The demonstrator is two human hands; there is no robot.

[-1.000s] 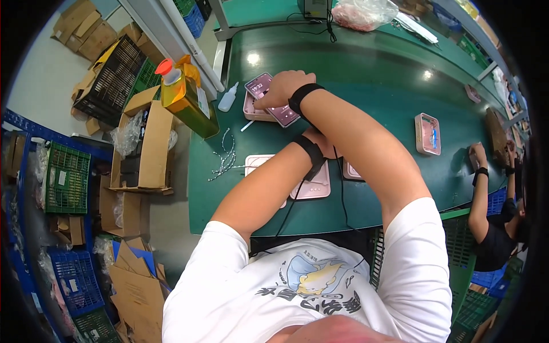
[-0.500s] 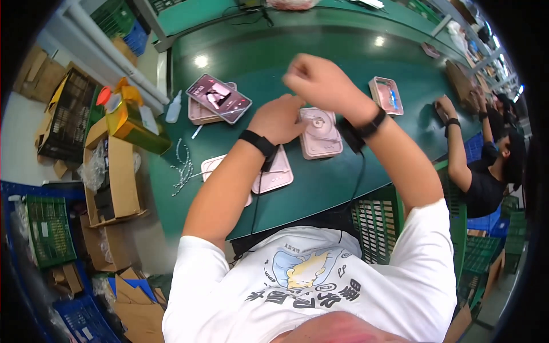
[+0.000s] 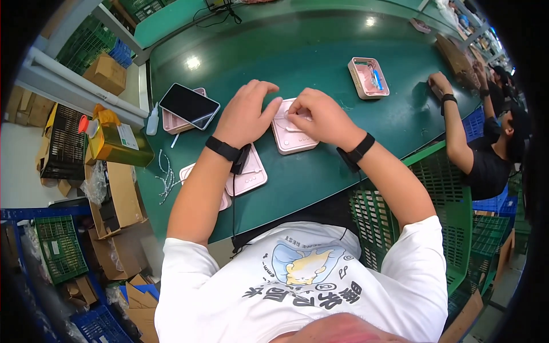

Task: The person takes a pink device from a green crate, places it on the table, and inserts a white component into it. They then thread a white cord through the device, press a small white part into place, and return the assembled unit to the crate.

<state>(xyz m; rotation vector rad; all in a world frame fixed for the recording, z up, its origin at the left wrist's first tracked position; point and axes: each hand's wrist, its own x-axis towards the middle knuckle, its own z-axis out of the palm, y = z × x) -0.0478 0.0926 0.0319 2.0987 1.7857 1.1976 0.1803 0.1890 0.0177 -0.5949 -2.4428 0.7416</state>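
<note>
A pink box-shaped case (image 3: 294,144) with rounded corners and small raised dots lies on the green table in front of me. My right hand (image 3: 325,118) rests over its top, fingertips pinched together; whatever they hold is hidden. At the case's left edge, my left hand (image 3: 245,116) is open with thumb and fingers apart. Flat pink panels (image 3: 255,178) lie partly under my left forearm. Left of that hand, a dark-screened phone (image 3: 190,106) lies tilted across another pink case (image 3: 170,123). Each wrist wears a black strap with a cable.
An open pink case (image 3: 369,78) holding something blue lies farther right. At left are a small white bottle (image 3: 152,121), pale strands (image 3: 166,178) and a yellow-green can (image 3: 117,143). A green crate (image 3: 423,194) stands at the table's front edge; a co-worker's arm (image 3: 457,134) is at right.
My right hand has come down onto the pink case. My left hand has moved off the case, its fingers spreading. The phone's lit screen has gone dark. The whole view has shifted slightly.
</note>
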